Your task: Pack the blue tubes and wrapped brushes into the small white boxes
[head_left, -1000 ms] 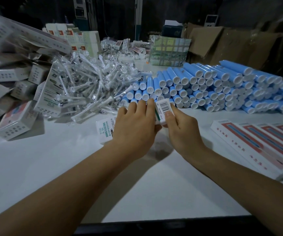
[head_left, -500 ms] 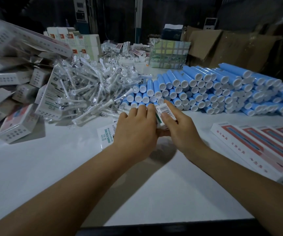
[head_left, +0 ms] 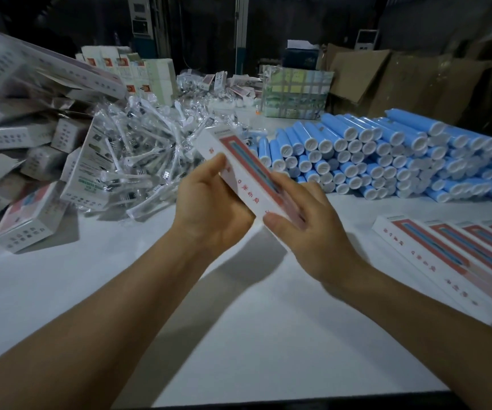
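the small white box, a second ago held end-on with its barcode flap toward the camera and low by the blue tubes, now lies lengthwise with its red-and-white printed face up, raised above the table. the left hand has shifted to grip its left edge. the right hand now holds the near end, fingers across the face.

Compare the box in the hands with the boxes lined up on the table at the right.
The held box is off the table, tilted, gripped by the left hand and right hand; the row of boxes lies flat, untouched. The held box is alone; the row sits side by side. Both are long and white with a red panel.
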Demonstrator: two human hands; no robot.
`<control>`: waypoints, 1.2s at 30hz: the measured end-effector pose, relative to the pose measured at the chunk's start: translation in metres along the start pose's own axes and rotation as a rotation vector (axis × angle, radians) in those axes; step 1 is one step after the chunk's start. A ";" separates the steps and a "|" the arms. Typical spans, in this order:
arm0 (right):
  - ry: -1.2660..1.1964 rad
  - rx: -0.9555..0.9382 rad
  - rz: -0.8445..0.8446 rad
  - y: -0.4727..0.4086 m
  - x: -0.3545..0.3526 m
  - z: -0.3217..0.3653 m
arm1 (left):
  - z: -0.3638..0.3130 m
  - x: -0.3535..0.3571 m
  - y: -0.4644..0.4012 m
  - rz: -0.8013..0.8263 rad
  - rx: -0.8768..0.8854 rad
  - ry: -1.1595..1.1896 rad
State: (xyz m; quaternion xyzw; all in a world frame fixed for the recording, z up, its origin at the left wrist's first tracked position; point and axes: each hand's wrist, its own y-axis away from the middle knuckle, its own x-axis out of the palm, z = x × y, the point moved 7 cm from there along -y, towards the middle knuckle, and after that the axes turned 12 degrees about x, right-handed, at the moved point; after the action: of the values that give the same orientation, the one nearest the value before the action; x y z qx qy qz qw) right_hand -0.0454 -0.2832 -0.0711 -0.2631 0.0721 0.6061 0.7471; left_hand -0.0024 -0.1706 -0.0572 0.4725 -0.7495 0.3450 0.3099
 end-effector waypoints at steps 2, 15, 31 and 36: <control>0.188 -0.104 -0.079 0.004 -0.002 0.005 | -0.003 -0.020 -0.005 -0.095 0.029 -0.123; 0.432 -0.161 -0.125 0.008 -0.007 0.020 | -0.003 -0.055 -0.013 0.252 0.113 -1.881; 1.301 0.307 -0.335 0.110 -0.141 -0.030 | 0.006 -0.122 -0.042 0.475 0.316 -1.966; 1.295 0.460 -0.331 0.102 -0.166 -0.057 | 0.007 -0.066 -0.020 0.521 0.227 -1.936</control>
State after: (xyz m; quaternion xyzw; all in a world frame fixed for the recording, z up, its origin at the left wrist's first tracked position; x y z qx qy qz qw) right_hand -0.1723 -0.4420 -0.0797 -0.4139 0.5874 0.1756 0.6729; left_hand 0.0394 -0.1498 -0.1087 0.3975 -0.7213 -0.0608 -0.5639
